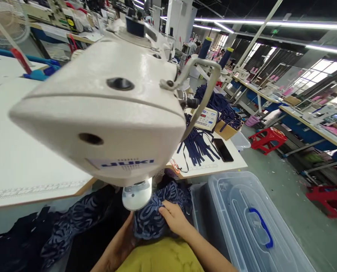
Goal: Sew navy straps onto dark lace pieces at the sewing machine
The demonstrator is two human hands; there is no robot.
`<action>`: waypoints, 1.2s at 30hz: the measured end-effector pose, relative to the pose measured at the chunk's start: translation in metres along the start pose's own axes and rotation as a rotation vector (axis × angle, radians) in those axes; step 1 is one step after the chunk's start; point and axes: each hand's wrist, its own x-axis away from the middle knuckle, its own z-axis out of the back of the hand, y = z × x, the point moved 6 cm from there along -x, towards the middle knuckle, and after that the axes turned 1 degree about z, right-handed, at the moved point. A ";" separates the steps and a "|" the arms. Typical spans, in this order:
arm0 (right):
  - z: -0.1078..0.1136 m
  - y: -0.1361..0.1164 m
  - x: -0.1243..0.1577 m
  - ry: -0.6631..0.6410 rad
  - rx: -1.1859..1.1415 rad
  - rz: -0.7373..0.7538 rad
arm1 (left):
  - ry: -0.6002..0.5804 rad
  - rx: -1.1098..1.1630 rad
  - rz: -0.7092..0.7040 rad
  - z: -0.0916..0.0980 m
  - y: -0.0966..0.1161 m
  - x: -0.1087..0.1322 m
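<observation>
A white sewing machine head [106,109] fills the middle of the view, seen from very close above. Below it lies dark blue patterned fabric [151,215], bunched in my lap. My right hand [175,219] rests on the fabric with its fingers curled into the cloth. My left hand [123,241] reaches under the fabric and the machine's end; its fingers are hidden by the cloth. A yellow garment [163,258] shows at the bottom between my arms.
A clear plastic lidded box [242,223] with a blue handle stands to my right. On the white table [15,162] behind lie navy strips [197,145], a phone [223,150] and a control panel [206,118]. Red stools [267,139] stand in the aisle.
</observation>
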 end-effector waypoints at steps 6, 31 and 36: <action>0.055 -0.009 -0.003 -0.004 0.070 0.009 | 0.012 0.329 0.367 0.045 -0.018 -0.028; 0.065 -0.111 -0.054 0.061 -0.261 0.025 | 0.386 -0.534 -0.799 0.133 0.204 -0.026; 0.063 -0.106 -0.061 -0.048 -0.348 0.090 | 0.385 -0.566 -0.790 0.118 0.188 -0.034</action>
